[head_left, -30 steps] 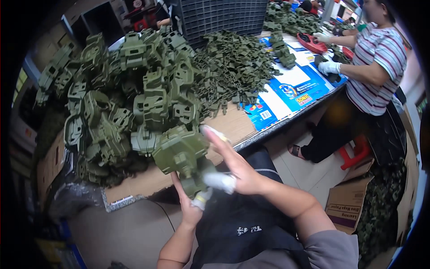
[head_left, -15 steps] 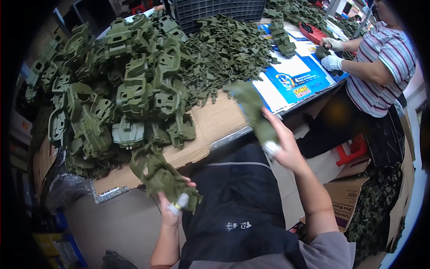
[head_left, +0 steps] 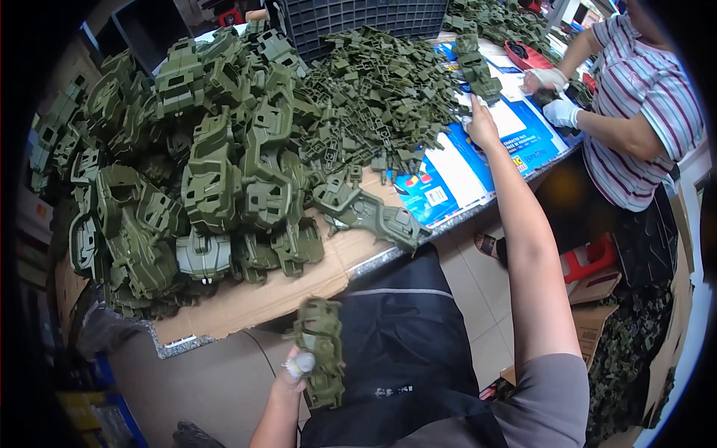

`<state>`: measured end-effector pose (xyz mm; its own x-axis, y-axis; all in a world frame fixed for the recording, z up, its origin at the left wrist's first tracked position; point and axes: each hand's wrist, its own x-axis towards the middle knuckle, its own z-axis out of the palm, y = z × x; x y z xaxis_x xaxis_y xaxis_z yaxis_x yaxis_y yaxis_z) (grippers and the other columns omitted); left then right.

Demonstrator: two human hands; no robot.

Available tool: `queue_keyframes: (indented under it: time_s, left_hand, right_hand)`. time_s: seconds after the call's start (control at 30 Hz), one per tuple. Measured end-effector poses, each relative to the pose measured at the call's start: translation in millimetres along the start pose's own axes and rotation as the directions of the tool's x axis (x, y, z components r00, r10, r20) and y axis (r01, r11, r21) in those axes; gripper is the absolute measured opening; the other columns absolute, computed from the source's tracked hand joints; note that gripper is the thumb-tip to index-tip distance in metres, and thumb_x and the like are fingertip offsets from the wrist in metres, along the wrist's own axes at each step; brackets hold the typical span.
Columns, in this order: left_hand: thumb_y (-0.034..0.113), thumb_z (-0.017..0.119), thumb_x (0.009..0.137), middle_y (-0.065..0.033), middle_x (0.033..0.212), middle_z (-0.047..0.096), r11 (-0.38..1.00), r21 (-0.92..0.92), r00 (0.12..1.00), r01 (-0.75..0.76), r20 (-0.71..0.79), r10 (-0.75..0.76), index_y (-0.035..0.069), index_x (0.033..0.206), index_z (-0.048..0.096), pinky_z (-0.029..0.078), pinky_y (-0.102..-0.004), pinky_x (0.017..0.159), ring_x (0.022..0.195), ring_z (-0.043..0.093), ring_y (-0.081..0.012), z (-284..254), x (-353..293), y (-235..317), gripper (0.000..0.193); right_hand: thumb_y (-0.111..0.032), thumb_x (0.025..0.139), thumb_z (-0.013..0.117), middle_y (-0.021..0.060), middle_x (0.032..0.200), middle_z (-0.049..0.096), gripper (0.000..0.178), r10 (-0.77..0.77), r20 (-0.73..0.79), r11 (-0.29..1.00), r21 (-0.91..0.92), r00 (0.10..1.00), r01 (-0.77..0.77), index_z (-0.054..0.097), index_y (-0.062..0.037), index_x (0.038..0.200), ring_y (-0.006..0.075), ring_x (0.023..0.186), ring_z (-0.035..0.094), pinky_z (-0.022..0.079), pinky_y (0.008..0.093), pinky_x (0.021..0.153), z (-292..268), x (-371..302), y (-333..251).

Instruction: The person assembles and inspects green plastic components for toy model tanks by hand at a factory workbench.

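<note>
My left hand (head_left: 293, 367), with a white wrap on a finger, is closed on an olive-green plastic toy vehicle shell (head_left: 320, 347), held upright in front of my dark apron. My right arm reaches far across the table. The right hand (head_left: 482, 125) has its fingers stretched out at the near end of a stack of green molded parts (head_left: 476, 71); whether they touch is hard to make out. Another long green shell (head_left: 371, 214) lies at the table's front edge, between the two hands.
A tall pile of green shells (head_left: 213, 160) fills the left of the table. Beside it lies a heap of small green parts (head_left: 373, 97), before a black crate (head_left: 362, 19). At right, a gloved co-worker (head_left: 635, 104) stands near a red tray (head_left: 526, 56). Blue printed cardboard (head_left: 463, 168) covers the table there.
My right hand has let go of a green shell, now at the table edge, and moved away to the far right. My left hand has drawn its shell closer and turned it upright.
</note>
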<state>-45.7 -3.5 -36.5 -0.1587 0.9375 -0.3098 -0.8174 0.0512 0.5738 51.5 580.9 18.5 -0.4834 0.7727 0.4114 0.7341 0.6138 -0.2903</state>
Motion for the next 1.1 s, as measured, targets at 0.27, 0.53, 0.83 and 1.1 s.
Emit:
queue_keyframes:
  time_s: [0.27, 0.53, 0.83, 1.1]
  left_hand:
    - [0.023, 0.067, 0.077, -0.0115, 0.126, 0.049, 0.972, -0.084, 0.965, 0.219, -0.13, -0.229, 0.014, 0.136, 0.032, 0.051, -0.0435, 0.083, 0.107, 0.055, -0.0256, -2, 8, -24, 0.068]
    - [0.02, 0.058, 0.086, -0.0073, 0.126, 0.05, 0.94, -0.011, 0.934, 0.341, -0.113, -0.34, 0.01, 0.136, 0.037, 0.046, -0.028, 0.09, 0.106, 0.056, -0.016, 13, 20, -43, 0.055]
    - [0.022, 0.06, 0.086, -0.0046, 0.123, 0.051, 0.911, 0.004, 0.906, 0.413, -0.108, -0.41, 0.008, 0.137, 0.034, 0.046, -0.0239, 0.086, 0.104, 0.053, -0.01, 30, 15, -41, 0.059]
    - [0.025, 0.06, 0.085, -0.0087, 0.129, 0.048, 0.944, 0.003, 0.939, 0.33, -0.101, -0.328, 0.006, 0.136, 0.035, 0.039, -0.0282, 0.097, 0.113, 0.05, -0.016, 8, -9, -36, 0.06]
  right_hand:
    - [0.001, 0.07, 0.061, 0.0159, 0.091, 0.063, 0.031, -0.164, -0.126, 0.981, 0.088, 0.978, 0.175, 0.052, -0.0055, 0.099, 0.0338, 0.083, 0.062, 0.049, 0.0401, 0.071, -36, -59, -8]
    - [0.002, 0.069, 0.06, 0.0125, 0.085, 0.059, 0.027, -0.53, 0.161, 0.769, 0.505, 0.833, 0.392, 0.057, -0.0018, 0.096, 0.0272, 0.079, 0.061, 0.051, 0.0337, 0.067, -109, -308, -145]
    - [0.003, 0.065, 0.056, 0.0121, 0.08, 0.047, 0.036, -0.64, 0.514, 0.735, 0.627, 0.571, 0.26, 0.056, -0.0076, 0.099, 0.0287, 0.075, 0.055, 0.048, 0.0392, 0.066, -80, -367, -153]
    - [-0.003, 0.068, 0.069, 0.0075, 0.079, 0.057, 0.027, -0.544, 0.441, 0.715, 0.689, 0.714, 0.119, 0.067, -0.0098, 0.094, 0.025, 0.074, 0.06, 0.049, 0.0318, 0.062, -109, -353, -150]
